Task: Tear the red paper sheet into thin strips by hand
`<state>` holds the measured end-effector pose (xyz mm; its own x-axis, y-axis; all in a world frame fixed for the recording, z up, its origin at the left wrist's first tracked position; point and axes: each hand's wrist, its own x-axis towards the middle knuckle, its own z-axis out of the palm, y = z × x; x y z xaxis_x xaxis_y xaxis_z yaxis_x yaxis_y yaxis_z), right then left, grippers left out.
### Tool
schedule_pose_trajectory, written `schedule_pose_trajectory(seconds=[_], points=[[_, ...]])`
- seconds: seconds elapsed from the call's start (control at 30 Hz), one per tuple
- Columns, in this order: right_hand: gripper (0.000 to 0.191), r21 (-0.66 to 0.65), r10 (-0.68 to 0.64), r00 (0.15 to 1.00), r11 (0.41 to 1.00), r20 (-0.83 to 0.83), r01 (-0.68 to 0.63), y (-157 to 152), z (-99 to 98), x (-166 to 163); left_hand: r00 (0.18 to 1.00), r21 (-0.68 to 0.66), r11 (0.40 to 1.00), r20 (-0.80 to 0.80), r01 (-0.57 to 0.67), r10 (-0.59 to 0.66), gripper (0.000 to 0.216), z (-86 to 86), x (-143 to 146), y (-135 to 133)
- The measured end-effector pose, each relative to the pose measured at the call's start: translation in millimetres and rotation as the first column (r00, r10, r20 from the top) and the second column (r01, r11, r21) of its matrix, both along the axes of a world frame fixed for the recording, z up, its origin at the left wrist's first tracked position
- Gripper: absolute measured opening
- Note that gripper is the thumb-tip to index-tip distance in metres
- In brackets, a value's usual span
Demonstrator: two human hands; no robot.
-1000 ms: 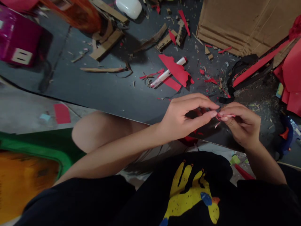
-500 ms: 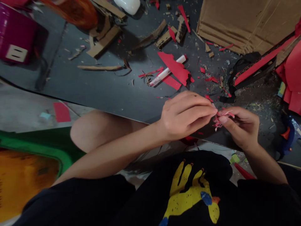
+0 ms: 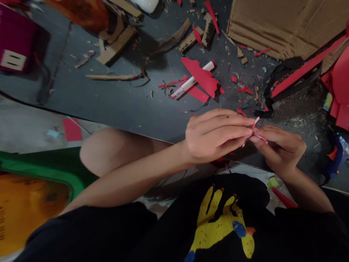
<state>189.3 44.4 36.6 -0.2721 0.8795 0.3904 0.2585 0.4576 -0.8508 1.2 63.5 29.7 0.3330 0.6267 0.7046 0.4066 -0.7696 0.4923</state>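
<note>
Both hands meet at the table's near edge around a small frilled piece of red and white paper [image 3: 255,123]. My left hand [image 3: 215,134] pinches it from the left, fingers stretched forward and pressed together at the tips. From the right, my right hand [image 3: 283,145] grips it between thumb and forefinger, its other fingers curled. Thin paper strips stick out above and below the fingertips; the rest is hidden by them. Just beyond my left hand, a white marker with a red cap [image 3: 193,79] lies under a torn red paper piece [image 3: 200,76].
Cardboard offcuts [image 3: 117,45] and red scraps litter the dark table [image 3: 114,98]. A cardboard sheet [image 3: 272,25] is at the back right, near a red-edged cardboard piece [image 3: 308,67]. A blue tool, possibly a glue gun [image 3: 335,156], lies far right. A purple box [image 3: 16,40] stands left.
The paper piece has turned between my fingers, and a pale strip now points up. My right hand has rotated slightly, its knuckles further right. The view has shifted a little.
</note>
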Motion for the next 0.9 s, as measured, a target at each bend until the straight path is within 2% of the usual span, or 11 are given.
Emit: schedule_pose_trajectory(seconds=[0.13, 0.37, 0.53, 0.73, 0.9], points=[[0.047, -0.012, -0.019, 0.999, 1.000, -0.036, 0.018, -1.9, -2.1, -3.2, 1.000, 0.008, 1.000, 0.003, 0.007, -0.007, 0.012, 1.0, -0.5, -0.7], [0.041, -0.121, -0.022, 0.994, 0.993, -0.103, 0.009, -4.7, -4.0, -7.3, 1.000, -0.025, 0.999, 0.000, 0.031, -0.031, 0.011, 1.5, -2.9, -0.2], [0.036, -0.187, -0.036, 0.989, 0.982, -0.146, 0.008, -6.7, -5.2, -8.7, 1.000, 0.005, 1.000, 0.002, 0.027, -0.027, 0.010, -0.2, -2.3, -0.9], [0.042, -0.219, -0.032, 0.984, 0.976, -0.174, -0.007, -7.5, -4.3, -9.5, 1.000, -0.004, 1.000, 0.002, 0.016, -0.016, 0.008, 1.2, -1.3, -0.4], [0.040, -0.234, -0.049, 0.980, 0.972, -0.192, 0.003, -6.7, -3.2, -9.5, 0.998, -0.002, 0.998, 0.001, 0.058, -0.058, 0.010, 1.8, -3.4, 2.7]])
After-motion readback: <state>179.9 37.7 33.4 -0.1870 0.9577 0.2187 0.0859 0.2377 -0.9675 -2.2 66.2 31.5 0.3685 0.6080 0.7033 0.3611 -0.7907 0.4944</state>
